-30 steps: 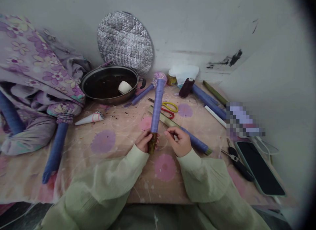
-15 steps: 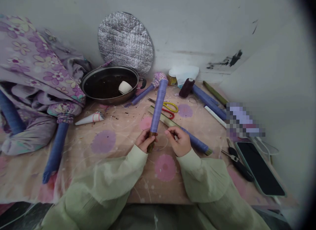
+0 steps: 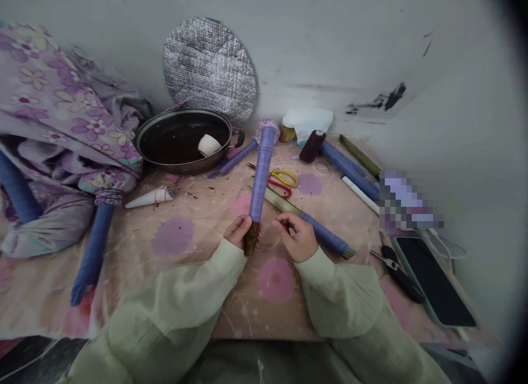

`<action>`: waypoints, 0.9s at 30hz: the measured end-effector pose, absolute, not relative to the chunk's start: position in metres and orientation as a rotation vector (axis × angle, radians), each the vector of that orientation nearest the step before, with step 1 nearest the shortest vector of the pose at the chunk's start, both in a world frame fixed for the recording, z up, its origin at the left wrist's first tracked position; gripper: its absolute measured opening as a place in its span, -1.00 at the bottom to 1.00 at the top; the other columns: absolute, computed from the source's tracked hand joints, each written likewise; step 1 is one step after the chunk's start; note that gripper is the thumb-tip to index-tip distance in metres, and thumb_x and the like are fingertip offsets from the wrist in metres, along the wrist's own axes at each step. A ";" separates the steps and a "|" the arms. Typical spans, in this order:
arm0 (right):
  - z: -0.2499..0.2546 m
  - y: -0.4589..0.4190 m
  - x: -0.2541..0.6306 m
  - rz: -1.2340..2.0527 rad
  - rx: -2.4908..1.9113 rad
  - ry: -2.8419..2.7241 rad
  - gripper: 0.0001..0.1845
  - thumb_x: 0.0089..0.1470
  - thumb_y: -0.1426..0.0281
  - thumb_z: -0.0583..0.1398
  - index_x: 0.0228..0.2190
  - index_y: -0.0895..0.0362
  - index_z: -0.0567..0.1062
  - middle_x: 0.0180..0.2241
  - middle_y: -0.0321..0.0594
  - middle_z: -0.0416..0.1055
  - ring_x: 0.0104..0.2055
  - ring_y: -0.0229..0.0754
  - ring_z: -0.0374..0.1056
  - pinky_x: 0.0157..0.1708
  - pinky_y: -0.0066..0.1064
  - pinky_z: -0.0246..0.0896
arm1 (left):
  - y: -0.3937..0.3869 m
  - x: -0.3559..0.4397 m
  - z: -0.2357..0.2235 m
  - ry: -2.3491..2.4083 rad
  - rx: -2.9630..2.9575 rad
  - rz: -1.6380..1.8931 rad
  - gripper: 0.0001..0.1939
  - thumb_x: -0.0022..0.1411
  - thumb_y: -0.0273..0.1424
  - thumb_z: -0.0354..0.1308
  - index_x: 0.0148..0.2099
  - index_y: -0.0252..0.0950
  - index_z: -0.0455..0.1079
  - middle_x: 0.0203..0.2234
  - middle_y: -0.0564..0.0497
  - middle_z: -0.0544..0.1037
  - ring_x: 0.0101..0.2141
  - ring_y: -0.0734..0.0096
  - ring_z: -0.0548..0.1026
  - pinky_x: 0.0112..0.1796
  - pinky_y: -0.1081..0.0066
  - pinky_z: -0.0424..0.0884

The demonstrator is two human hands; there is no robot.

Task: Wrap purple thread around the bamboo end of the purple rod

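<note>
My left hand (image 3: 238,231) is closed round a long stick wrapped in purple thread (image 3: 261,177), holding it near its bare brown lower end, with the top pointing away from me. My right hand (image 3: 297,236) is beside it, fingers pinched together on something too thin to make out, perhaps a thread. Under the hands lies the pink flowered tablecloth (image 3: 173,241). A second, partly wrapped stick (image 3: 317,232) lies flat just right of my right hand.
A dark pan (image 3: 181,139) with a white cup stands at the back, a foil disc (image 3: 208,67) leaning behind it. Red and yellow scissors (image 3: 281,181), a dark thread spool (image 3: 311,146), more wrapped sticks, pliers (image 3: 396,271), a phone (image 3: 433,285) and flowered cloth bundles (image 3: 61,131) surround me.
The wrapped stick has tilted slightly, its top shifting a little left, and my left hand has turned it. My right hand has stayed almost in place.
</note>
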State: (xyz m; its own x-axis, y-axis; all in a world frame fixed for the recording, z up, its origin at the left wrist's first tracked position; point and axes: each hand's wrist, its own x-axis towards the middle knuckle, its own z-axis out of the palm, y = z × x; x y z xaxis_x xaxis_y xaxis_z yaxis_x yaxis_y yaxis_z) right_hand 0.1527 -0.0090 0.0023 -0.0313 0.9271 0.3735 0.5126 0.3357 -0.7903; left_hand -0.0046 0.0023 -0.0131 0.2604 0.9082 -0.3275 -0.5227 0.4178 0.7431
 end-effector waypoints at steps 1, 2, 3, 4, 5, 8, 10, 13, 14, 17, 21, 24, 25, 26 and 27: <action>0.002 -0.009 0.153 0.569 -1.306 -1.680 -0.83 0.05 0.32 0.12 -0.50 0.13 0.39 -0.62 -0.33 0.27 -0.59 -0.31 0.19 -0.54 -0.47 0.11 | 0.002 -0.005 -0.013 0.816 0.552 1.033 -0.54 -0.20 -0.13 0.35 -0.38 -0.34 0.27 -0.55 0.06 0.50 -0.60 0.48 0.44 -0.67 0.50 0.35; 0.002 -0.009 0.153 0.573 -1.305 -1.678 -0.83 0.05 0.32 0.12 -0.50 0.13 0.39 -0.63 -0.34 0.27 -0.59 -0.31 0.19 -0.55 -0.47 0.11 | 0.003 -0.005 -0.014 0.801 0.549 1.023 -0.54 -0.19 -0.13 0.35 -0.38 -0.35 0.28 -0.55 0.06 0.49 -0.60 0.49 0.44 -0.67 0.50 0.35; 0.002 -0.009 0.153 0.578 -1.305 -1.677 -0.83 0.06 0.31 0.12 -0.50 0.13 0.38 -0.63 -0.34 0.27 -0.59 -0.31 0.18 -0.56 -0.47 0.10 | 0.003 -0.006 -0.013 0.783 0.547 1.010 -0.54 -0.19 -0.13 0.34 -0.37 -0.36 0.29 -0.54 0.05 0.49 -0.60 0.49 0.44 -0.68 0.50 0.34; 0.002 -0.009 0.153 0.583 -1.306 -1.676 -0.82 0.06 0.31 0.12 -0.50 0.13 0.38 -0.63 -0.34 0.26 -0.60 -0.32 0.17 -0.56 -0.47 0.10 | 0.003 -0.006 -0.013 0.766 0.544 0.993 -0.53 -0.18 -0.13 0.34 -0.35 -0.37 0.30 -0.54 0.05 0.48 -0.60 0.49 0.44 -0.68 0.51 0.34; 0.003 -0.009 0.153 0.586 -1.308 -1.678 -0.82 0.06 0.31 0.12 -0.50 0.14 0.38 -0.64 -0.34 0.26 -0.60 -0.32 0.17 -0.56 -0.47 0.10 | 0.003 -0.006 -0.012 0.749 0.541 0.976 -0.52 -0.17 -0.13 0.34 -0.32 -0.38 0.31 -0.53 0.04 0.48 -0.60 0.48 0.44 -0.69 0.50 0.33; 0.003 -0.010 0.152 0.590 -1.318 -1.683 -0.81 0.06 0.30 0.11 -0.51 0.13 0.37 -0.65 -0.35 0.25 -0.60 -0.31 0.16 -0.57 -0.47 0.09 | 0.003 -0.006 -0.009 0.726 0.550 0.934 -0.47 -0.18 -0.10 0.33 -0.27 -0.38 0.30 -0.54 0.04 0.47 -0.61 0.48 0.42 -0.72 0.51 0.30; 0.002 -0.010 0.152 0.590 -1.320 -1.682 -0.81 0.06 0.30 0.11 -0.51 0.13 0.37 -0.64 -0.35 0.25 -0.60 -0.31 0.16 -0.57 -0.46 0.09 | 0.001 -0.005 -0.005 0.732 0.584 0.946 -0.45 -0.18 -0.11 0.33 -0.24 -0.37 0.26 -0.53 0.04 0.47 -0.63 0.49 0.41 -0.74 0.53 0.27; 0.002 -0.009 0.152 0.600 -1.311 -1.684 -0.82 0.06 0.31 0.11 -0.50 0.13 0.38 -0.64 -0.35 0.26 -0.60 -0.32 0.16 -0.57 -0.47 0.09 | -0.004 -0.003 0.000 0.792 0.658 1.010 -0.46 -0.16 -0.28 0.36 -0.17 -0.31 0.18 -0.49 0.08 0.48 -0.65 0.55 0.38 -0.75 0.58 0.22; 0.002 -0.009 0.152 0.601 -1.309 -1.687 -0.81 0.06 0.30 0.11 -0.50 0.13 0.38 -0.64 -0.35 0.26 -0.61 -0.32 0.16 -0.57 -0.47 0.09 | -0.005 -0.002 0.002 0.813 0.675 1.026 -0.45 -0.16 -0.35 0.36 -0.16 -0.28 0.15 -0.49 0.10 0.48 -0.66 0.57 0.37 -0.75 0.59 0.20; 0.002 -0.009 0.153 0.594 -1.312 -1.691 -0.81 0.06 0.30 0.11 -0.51 0.13 0.38 -0.64 -0.35 0.26 -0.61 -0.32 0.16 -0.56 -0.47 0.10 | -0.008 0.000 0.006 0.821 0.683 1.022 -0.48 -0.16 -0.44 0.34 -0.19 -0.26 0.12 -0.46 0.10 0.49 -0.66 0.59 0.36 -0.75 0.61 0.18; 0.002 -0.009 0.153 0.588 -1.316 -1.695 -0.82 0.06 0.31 0.11 -0.50 0.14 0.39 -0.64 -0.35 0.28 -0.61 -0.33 0.17 -0.57 -0.48 0.10 | -0.008 0.002 0.008 0.790 0.634 1.031 -0.55 -0.14 -0.45 0.31 -0.21 -0.27 0.17 -0.48 0.14 0.42 -0.65 0.58 0.38 -0.75 0.61 0.15; 0.003 -0.009 0.152 0.593 -1.320 -1.695 -0.81 0.06 0.31 0.11 -0.51 0.13 0.39 -0.64 -0.35 0.28 -0.61 -0.33 0.18 -0.57 -0.48 0.10 | -0.007 0.002 0.007 0.770 0.610 1.022 -0.57 -0.14 -0.45 0.31 -0.21 -0.28 0.20 -0.51 0.16 0.39 -0.66 0.58 0.38 -0.76 0.61 0.14; 0.004 -0.009 0.152 0.593 -1.324 -1.693 -0.81 0.06 0.31 0.11 -0.51 0.13 0.39 -0.65 -0.35 0.27 -0.61 -0.33 0.17 -0.57 -0.48 0.10 | -0.007 0.002 0.007 0.768 0.605 1.019 -0.57 -0.14 -0.45 0.31 -0.21 -0.28 0.21 -0.50 0.15 0.39 -0.65 0.57 0.39 -0.76 0.60 0.15; 0.004 -0.010 0.152 0.593 -1.325 -1.691 -0.81 0.06 0.31 0.11 -0.51 0.13 0.39 -0.65 -0.35 0.27 -0.62 -0.33 0.17 -0.58 -0.48 0.10 | -0.007 0.002 0.007 0.769 0.599 1.019 -0.58 -0.14 -0.45 0.31 -0.21 -0.29 0.22 -0.49 0.13 0.40 -0.63 0.55 0.40 -0.76 0.59 0.17; 0.005 -0.010 0.151 0.595 -1.325 -1.691 -0.81 0.05 0.31 0.11 -0.51 0.13 0.38 -0.65 -0.35 0.27 -0.62 -0.33 0.16 -0.58 -0.48 0.10 | -0.007 0.002 0.007 0.773 0.591 1.020 -0.58 -0.14 -0.45 0.31 -0.21 -0.29 0.23 -0.49 0.12 0.40 -0.62 0.53 0.41 -0.75 0.58 0.20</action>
State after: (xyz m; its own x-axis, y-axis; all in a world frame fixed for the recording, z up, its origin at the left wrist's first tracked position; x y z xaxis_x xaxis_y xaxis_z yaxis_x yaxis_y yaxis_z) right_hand 0.1513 -0.0097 0.0048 -0.0426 0.9378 0.3445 0.5156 0.3159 -0.7964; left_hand 0.0018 -0.0072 0.0067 0.3083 0.9071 -0.2866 -0.5208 0.4130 0.7471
